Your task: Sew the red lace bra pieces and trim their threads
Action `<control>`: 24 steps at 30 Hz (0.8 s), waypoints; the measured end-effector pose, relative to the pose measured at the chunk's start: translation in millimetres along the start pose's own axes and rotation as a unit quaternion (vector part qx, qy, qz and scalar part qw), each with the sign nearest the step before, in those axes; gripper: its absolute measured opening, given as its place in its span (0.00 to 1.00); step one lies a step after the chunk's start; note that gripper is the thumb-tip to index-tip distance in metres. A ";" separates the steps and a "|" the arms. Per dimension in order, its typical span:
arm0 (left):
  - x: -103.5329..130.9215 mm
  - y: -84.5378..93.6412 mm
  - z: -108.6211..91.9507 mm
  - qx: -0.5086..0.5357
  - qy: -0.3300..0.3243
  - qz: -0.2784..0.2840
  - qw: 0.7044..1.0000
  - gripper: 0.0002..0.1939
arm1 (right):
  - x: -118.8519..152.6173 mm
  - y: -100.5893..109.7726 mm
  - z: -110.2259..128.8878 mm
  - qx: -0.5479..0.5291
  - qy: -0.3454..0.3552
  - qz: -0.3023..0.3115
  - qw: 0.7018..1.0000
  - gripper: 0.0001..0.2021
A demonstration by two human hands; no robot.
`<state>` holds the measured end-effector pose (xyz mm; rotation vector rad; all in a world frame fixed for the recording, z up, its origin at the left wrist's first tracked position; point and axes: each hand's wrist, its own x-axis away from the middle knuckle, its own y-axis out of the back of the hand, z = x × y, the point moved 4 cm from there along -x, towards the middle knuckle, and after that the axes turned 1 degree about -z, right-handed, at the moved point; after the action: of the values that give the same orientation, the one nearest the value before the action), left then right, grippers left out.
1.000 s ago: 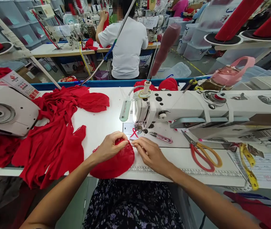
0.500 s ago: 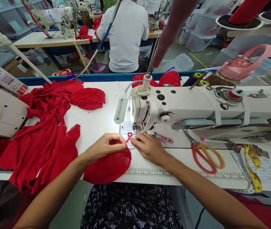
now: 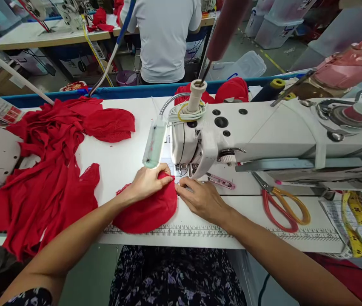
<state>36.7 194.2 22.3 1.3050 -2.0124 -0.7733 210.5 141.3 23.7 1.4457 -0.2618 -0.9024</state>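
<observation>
Table [image 3: 104, 157] is stretching across the whole near side from where I'm standing, and everything is sitting within arm's reach on it. Beyond its far edge, a person in a white shirt [image 3: 163, 38] is sitting with their back to us. The machine [image 3: 263, 136] is filling the right half, its head facing left, perhaps so the left side is leaving room for cloth. A red heap [image 3: 49, 161] is spreading over the left, probably lying there to be close to the left hand [image 3: 151, 183]. The red piece [image 3: 155, 212] is lying in the middle near the table's front, its far tip just short of the foot [image 3: 181, 168]. The left hand is pinching that tip between thumb and fingers, seemingly to be steadying it. The right hand [image 3: 203, 199] is resting low, its fingers curling narrow at the piece's right edge; whether they are gripping it, I cannot tell. Scissors [image 3: 272, 189] are lying to the right, handles pointing near, which is likely making them easy to grab. A tape [image 3: 356, 212] is curling over paper farther right. A small lamp [image 3: 154, 144] is hanging left of the foot, and pink snips [image 3: 221, 181] are lying just right of it.
</observation>
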 end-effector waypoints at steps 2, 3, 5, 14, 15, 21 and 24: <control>1.7 -0.2 -2.5 -0.015 0.003 0.000 1.000 0.08 | 0.1 -0.3 -0.3 0.000 -0.001 0.001 1.000 0.09; 1.9 -0.4 -3.2 -0.022 0.008 -0.003 1.000 0.09 | 0.1 -0.5 -0.5 0.000 -0.002 0.002 1.000 0.09; 1.4 -0.8 -3.1 -0.030 0.027 -0.010 0.999 0.09 | 0.3 -1.1 -0.8 0.000 -0.001 0.003 1.000 0.09; -0.7 -2.6 -6.8 -0.058 0.040 -0.026 0.997 0.07 | 0.8 -1.3 -1.8 0.008 0.006 -0.012 1.000 0.10; -1.1 -3.1 -6.7 -0.060 0.042 -0.025 0.997 0.07 | 1.4 -1.2 -2.4 0.006 0.007 -0.016 1.000 0.11; -5.1 -4.7 -6.4 -0.064 0.066 -0.003 0.996 0.07 | 3.5 -0.9 -6.5 0.019 0.000 -0.059 0.998 0.18; -7.6 -3.4 -5.7 -0.050 0.078 0.005 0.996 0.08 | 1.2 -3.6 -5.2 0.033 0.001 -0.028 0.999 0.21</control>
<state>45.5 199.2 22.0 1.2570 -1.8320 -0.7341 213.4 144.8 19.1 1.5219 -0.2532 -0.9443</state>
